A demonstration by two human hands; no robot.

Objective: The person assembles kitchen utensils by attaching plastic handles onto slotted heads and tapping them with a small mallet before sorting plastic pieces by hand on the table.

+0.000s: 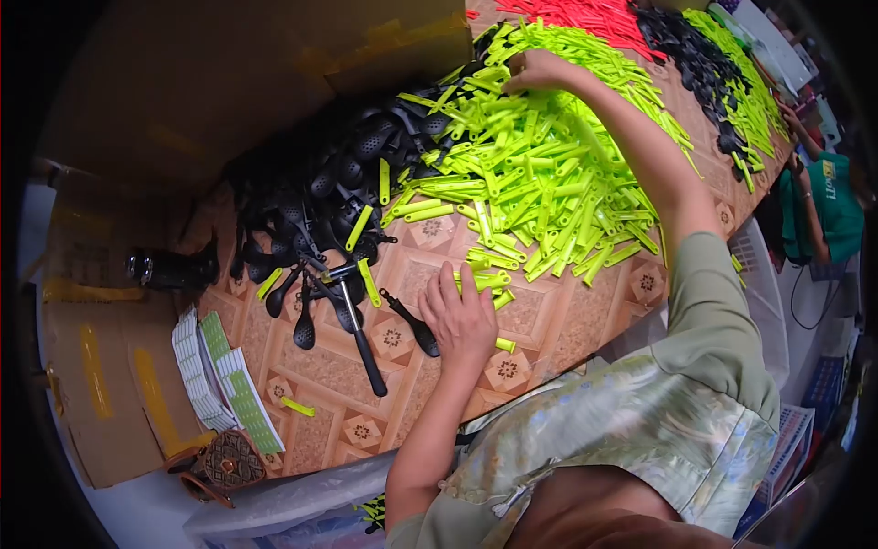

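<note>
My left hand (460,320) lies palm down on the table, fingers apart, over a few yellow-green plastic handles (489,282). Beside it is a black spoon-like head (416,325) with a notched stem. My right hand (541,71) reaches to the far side of a big pile of yellow-green handles (558,183); its fingers curl downward, and whatever they grip is hidden. A hammer (361,339) with a metal head and black grip rests left of my left hand. Behind the hammer, black slotted spoon heads (352,174) are heaped up.
Cardboard (274,73) walls the far left. Label sheets (224,375) and a patterned brown bag (224,457) are at the table's left edge. Red handles (585,20) and more black pieces (695,59) lie at the far end. Another person in green (828,210) is at the right.
</note>
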